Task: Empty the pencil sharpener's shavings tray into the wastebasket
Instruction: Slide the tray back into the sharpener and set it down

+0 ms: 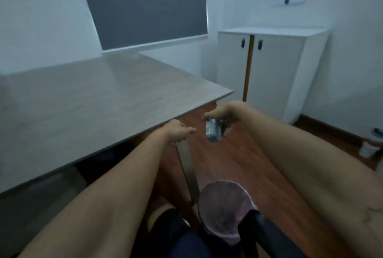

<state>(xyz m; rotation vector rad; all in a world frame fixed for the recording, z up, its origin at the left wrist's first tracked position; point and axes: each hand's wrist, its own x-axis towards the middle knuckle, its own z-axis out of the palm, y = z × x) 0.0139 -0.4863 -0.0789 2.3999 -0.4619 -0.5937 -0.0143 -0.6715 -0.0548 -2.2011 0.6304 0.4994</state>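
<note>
A small grey sharpener (213,132) is gripped by the right hand (219,112) off the bench (87,100) edge; the left hand (178,131) is loosely curled, empty. Shavings may be spilled on the floor, since the wastebasket (224,210) lies much nearer.

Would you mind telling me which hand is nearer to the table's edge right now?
Left. The left hand sits right against the table edge, near its corner. The right hand is out past the corner over the floor, holding the small metallic sharpener.
</note>
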